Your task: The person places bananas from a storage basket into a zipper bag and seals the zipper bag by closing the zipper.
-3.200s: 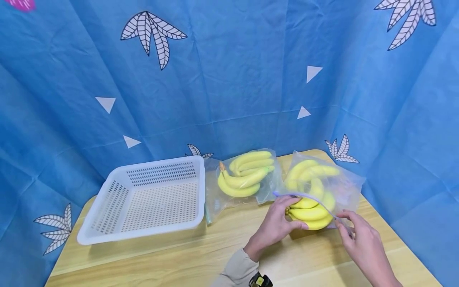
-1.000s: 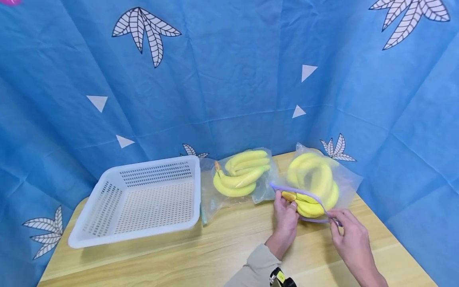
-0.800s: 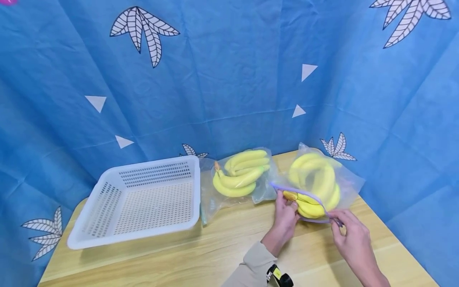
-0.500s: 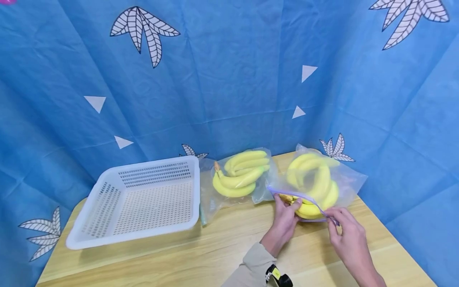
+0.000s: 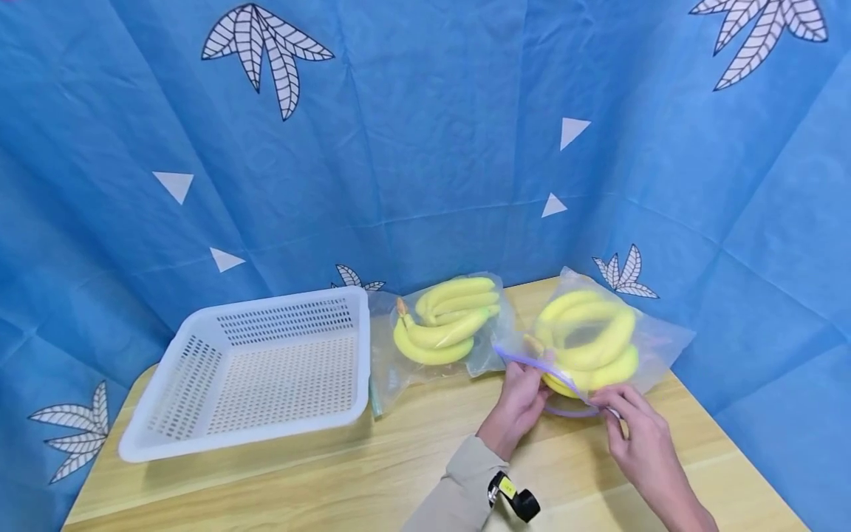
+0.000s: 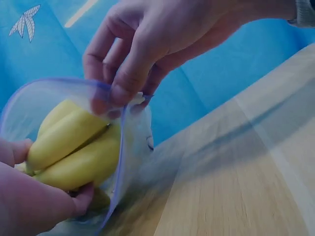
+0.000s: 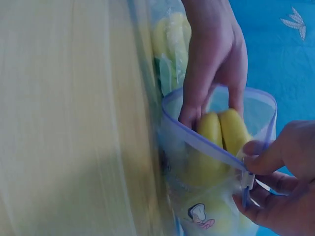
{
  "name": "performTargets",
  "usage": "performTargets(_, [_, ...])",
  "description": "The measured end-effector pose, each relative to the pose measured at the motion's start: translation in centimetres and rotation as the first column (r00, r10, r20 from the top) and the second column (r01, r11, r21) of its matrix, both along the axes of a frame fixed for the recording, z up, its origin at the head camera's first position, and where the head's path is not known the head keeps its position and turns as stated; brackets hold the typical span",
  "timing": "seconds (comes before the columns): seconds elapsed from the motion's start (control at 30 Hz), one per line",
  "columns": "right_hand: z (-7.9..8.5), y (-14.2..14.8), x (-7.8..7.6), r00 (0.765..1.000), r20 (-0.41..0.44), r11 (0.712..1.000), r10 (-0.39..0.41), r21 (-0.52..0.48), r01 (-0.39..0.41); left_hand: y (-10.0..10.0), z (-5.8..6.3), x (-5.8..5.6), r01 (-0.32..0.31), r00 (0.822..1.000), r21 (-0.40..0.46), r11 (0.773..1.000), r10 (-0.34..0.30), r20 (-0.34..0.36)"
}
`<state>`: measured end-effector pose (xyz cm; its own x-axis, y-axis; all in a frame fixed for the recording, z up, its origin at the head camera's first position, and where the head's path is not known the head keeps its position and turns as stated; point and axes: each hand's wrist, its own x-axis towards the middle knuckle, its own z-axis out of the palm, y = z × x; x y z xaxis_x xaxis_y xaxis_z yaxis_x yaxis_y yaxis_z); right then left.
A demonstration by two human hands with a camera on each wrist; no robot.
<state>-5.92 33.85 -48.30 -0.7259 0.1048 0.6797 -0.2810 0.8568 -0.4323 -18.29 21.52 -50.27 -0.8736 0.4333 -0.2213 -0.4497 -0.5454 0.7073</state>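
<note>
On the right of the table, a clear zip bag (image 5: 665,341) with a purple-edged mouth holds yellow bananas (image 5: 601,355). My left hand (image 5: 517,403) reaches into that mouth; in the left wrist view its thumb and fingers grip the near banana bunch (image 6: 78,147) from both sides. My right hand (image 5: 641,440) pinches the right corner of the mouth, beside the white zip slider (image 7: 247,180). The mouth gapes around the left fingers, which are partly hidden by the film in the head view. Printed figures show on the bag's side in the right wrist view.
Left of this bag lies another clear bag (image 5: 392,384) with bananas (image 5: 445,325) inside and a green strip at its edge. A white perforated basket (image 5: 246,436) stands on the left of the wooden table (image 5: 319,480). Blue patterned cloth (image 5: 439,148) hangs behind.
The banana bunch in my left hand has gone deeper into the bag, and the fingers have followed it inside the mouth. My right hand has shifted slightly left, still pinching the bag's corner.
</note>
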Motion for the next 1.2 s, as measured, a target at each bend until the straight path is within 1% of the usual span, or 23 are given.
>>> performTargets(0.03, [0.0, -0.1, 0.0, 1.000, 0.004, 1.000, 0.012, 0.006, -0.012, 0.2, -0.1, -0.1, -0.008, 1.000, 0.010, 1.000, 0.008, 0.016])
performTargets(0.1, [0.0, -0.2, 0.1, 1.000, 0.014, 1.000, 0.024, 0.014, -0.024, 0.3, -0.2, -0.2, 0.000, 1.000, 0.017, 1.000, -0.001, 0.024])
performTargets(0.23, [-0.2, 0.2, 0.2, 1.000, 0.013, 1.000, 0.024, 0.014, -0.025, 0.2, -0.3, -0.5, 0.063, 0.998, 0.054, 0.997, -0.064, 0.008])
performTargets(0.3, [-0.4, 0.4, 0.3, 1.000, 0.008, 1.000, 0.025, 0.018, -0.026, 0.2, -0.3, -0.6, 0.064, 0.998, 0.069, 0.996, -0.065, 0.013])
performTargets(0.33, [-0.4, 0.5, 0.2, 1.000, 0.001, 0.999, 0.027, 0.024, -0.027, 0.2, -0.3, -0.6, 0.047, 0.999, 0.076, 0.996, -0.049, 0.024])
performTargets(0.4, [-0.4, 0.6, 0.1, 0.999, -0.006, 0.999, 0.033, 0.040, -0.033, 0.3, -0.3, -0.6, -0.015, 0.998, 0.093, 0.996, 0.010, 0.058])
performTargets(0.5, [0.0, 0.9, -0.1, 0.999, -0.018, 0.996, 0.050, 0.069, -0.049, 0.4, -0.4, -0.6, -0.096, 0.992, 0.149, 0.984, 0.082, 0.100])
performTargets(0.53, [0.1, 1.0, -0.2, 0.998, -0.020, 0.996, 0.057, 0.076, -0.055, 0.4, -0.4, -0.6, -0.114, 0.989, 0.169, 0.979, 0.096, 0.108])
performTargets(0.6, [0.3, 1.2, -0.4, 0.999, -0.015, 0.995, 0.052, 0.083, -0.050, 0.5, -0.5, -0.5, -0.125, 0.989, 0.193, 0.973, 0.106, 0.102])
performTargets(0.63, [0.3, 1.2, -0.4, 0.999, -0.013, 0.996, 0.039, 0.081, -0.038, 0.6, -0.5, -0.5, -0.129, 0.988, 0.195, 0.972, 0.109, 0.108])
performTargets(0.7, [0.3, 1.3, -0.3, 1.000, 0.004, 0.998, 0.001, 0.061, -0.001, 0.9, -0.5, -0.4, -0.125, 0.988, 0.172, 0.977, 0.107, 0.108])
performTargets(0.73, [0.2, 1.4, -0.3, 1.000, 0.017, 0.999, -0.021, 0.045, 0.020, 1.1, -0.5, -0.3, -0.120, 0.989, 0.148, 0.982, 0.106, 0.103])
performTargets(0.8, [0.0, 1.3, 0.0, 0.997, 0.050, 0.998, -0.058, 0.010, 0.057, 1.6, -0.5, -0.2, -0.114, 0.989, 0.072, 0.991, 0.107, 0.103])
performTargets(0.87, [-0.4, 1.3, 0.2, 0.994, 0.083, 0.997, -0.076, -0.021, 0.078, 2.0, -0.3, 0.0, -0.108, 0.989, -0.004, 0.994, 0.107, 0.098])
performTargets(0.93, [-0.8, 1.3, 0.4, 0.991, 0.107, 0.995, -0.080, -0.050, 0.086, 2.3, -0.3, 0.0, -0.104, 0.990, -0.044, 0.994, 0.108, 0.096])
performTargets(0.97, [-1.0, 1.3, 0.5, 0.990, 0.113, 0.994, -0.081, -0.060, 0.088, 2.4, -0.2, 0.0, -0.108, 0.988, -0.044, 0.993, 0.112, 0.107])
performTargets(1.1, [-1.4, 1.6, 0.7, 0.990, 0.118, 0.989, -0.076, -0.121, 0.091, 2.5, -0.5, -0.1, -0.109, 0.982, 0.065, 0.992, 0.097, 0.160])
performTargets(1.13, [-1.4, 1.7, 0.8, 0.990, 0.121, 0.987, -0.079, -0.133, 0.095, 2.5, -0.6, -0.1, -0.103, 0.983, 0.080, 0.991, 0.089, 0.164])
performTargets(1.2, [-1.5, 1.9, 0.9, 0.986, 0.139, 0.980, -0.087, -0.164, 0.109, 2.6, -0.8, -0.2, -0.079, 0.986, 0.073, 0.994, 0.068, 0.152])
